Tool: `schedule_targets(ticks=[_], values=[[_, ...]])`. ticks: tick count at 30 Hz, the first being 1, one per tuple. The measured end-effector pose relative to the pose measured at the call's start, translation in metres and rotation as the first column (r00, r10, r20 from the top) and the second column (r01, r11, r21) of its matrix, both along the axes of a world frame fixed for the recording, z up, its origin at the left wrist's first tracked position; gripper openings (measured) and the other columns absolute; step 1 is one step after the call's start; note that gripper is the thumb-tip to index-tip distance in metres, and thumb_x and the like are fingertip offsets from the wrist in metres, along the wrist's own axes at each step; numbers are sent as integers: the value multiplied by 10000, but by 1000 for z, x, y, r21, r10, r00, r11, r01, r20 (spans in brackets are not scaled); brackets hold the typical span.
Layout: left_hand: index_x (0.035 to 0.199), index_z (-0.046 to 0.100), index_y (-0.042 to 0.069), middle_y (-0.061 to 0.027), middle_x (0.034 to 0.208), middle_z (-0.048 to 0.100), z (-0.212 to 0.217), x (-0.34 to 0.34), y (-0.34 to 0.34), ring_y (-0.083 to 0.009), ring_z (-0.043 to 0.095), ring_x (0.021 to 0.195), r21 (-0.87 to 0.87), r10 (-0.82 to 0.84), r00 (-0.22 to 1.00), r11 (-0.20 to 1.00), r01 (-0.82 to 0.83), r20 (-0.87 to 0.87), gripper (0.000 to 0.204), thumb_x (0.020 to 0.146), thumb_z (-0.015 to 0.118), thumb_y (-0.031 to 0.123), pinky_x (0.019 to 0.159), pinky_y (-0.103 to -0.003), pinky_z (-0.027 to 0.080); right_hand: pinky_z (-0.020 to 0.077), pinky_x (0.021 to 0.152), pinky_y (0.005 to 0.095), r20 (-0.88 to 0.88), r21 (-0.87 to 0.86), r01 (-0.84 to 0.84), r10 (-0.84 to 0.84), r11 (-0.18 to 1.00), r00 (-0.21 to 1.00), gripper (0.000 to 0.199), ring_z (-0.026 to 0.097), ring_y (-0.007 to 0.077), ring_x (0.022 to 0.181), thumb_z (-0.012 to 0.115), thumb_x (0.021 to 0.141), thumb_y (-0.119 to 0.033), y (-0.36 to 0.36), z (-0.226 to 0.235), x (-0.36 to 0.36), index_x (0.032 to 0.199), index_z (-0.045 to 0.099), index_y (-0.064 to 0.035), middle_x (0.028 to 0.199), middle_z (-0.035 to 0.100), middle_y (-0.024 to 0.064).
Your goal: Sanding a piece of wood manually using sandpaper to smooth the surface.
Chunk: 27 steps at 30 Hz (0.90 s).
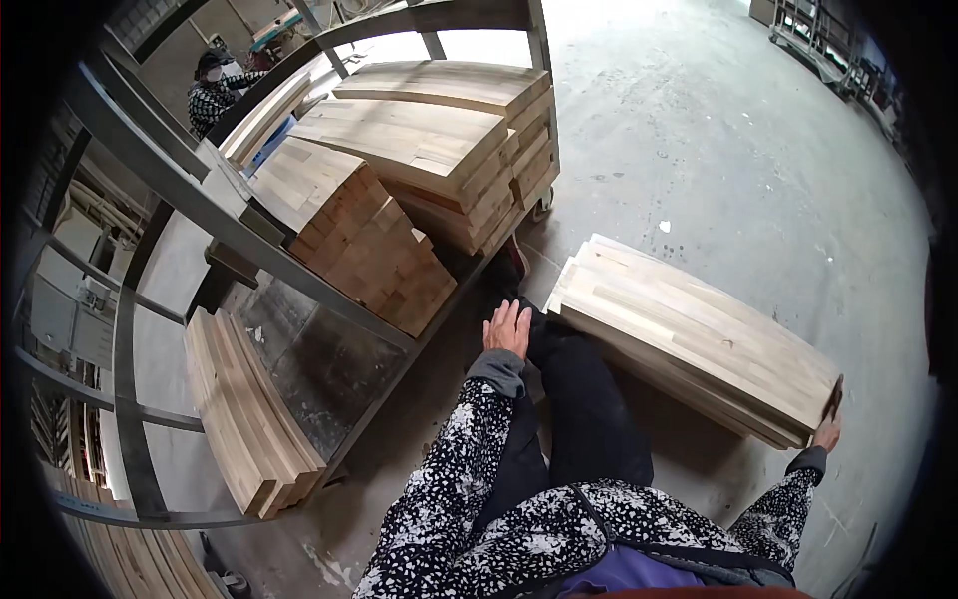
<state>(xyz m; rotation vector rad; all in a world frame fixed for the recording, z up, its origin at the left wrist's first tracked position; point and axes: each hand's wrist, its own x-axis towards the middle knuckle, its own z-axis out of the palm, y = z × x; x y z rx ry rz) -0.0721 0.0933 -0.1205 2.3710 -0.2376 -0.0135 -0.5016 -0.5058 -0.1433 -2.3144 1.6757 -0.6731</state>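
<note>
A stack of pale, jointed wooden boards [689,324] lies to my right, low over the floor. My right hand [828,431] touches the stack's far right end, its fingers stretched up along the end face and partly in shadow. Over my bent leg, close to the boards' left end, is my left hand [507,329]. It is open and empty, fingers extended, not touching the stack. On the metal rack cart to my left sit thick piles of similar boards [409,135], and one block of them [349,230] shows its end faces.
A dark metal frame [299,290] edges the cart. Several long boards [244,399] lean at its lower left. Another person [215,95] in a patterned top stands beyond the cart. Wheeled metal racks [813,45] stand far right on the grey concrete floor [679,130].
</note>
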Motion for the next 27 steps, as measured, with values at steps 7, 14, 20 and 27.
schedule_targets(ticks=[7,14,20,27], values=[[1220,387,33,-159,1272,360,30,9,-78,-295,303,1200,-132,-177,984,976,171,-33,608,846,300,505,995,-472,143,436,671,352,645,517,378,-639,768,418,500,561,272,813,440,834,-415,41,4,-16,979,537,54,908,592,141],[1284,268,36,-175,1265,363,27,2,-89,-283,305,1201,-225,-120,984,970,88,-131,675,837,269,542,996,-463,140,442,792,375,721,691,171,-654,702,-228,541,538,271,871,535,796,-373,71,12,-19,1069,463,89,1011,549,136],[1281,265,24,-182,1229,409,31,2,-84,-283,356,1168,-350,-56,982,937,-11,-180,679,838,288,538,967,-343,245,406,857,354,809,558,78,-521,826,-274,559,495,255,970,500,813,-396,52,-9,-9,1123,425,62,1100,504,117],[1264,298,24,-178,1244,390,14,2,-90,-303,346,1168,-378,-51,987,926,-10,-153,694,811,357,546,983,-377,202,374,888,345,807,573,-181,-589,799,-49,624,477,236,1010,482,804,-461,76,-3,18,1155,409,50,1142,478,111]])
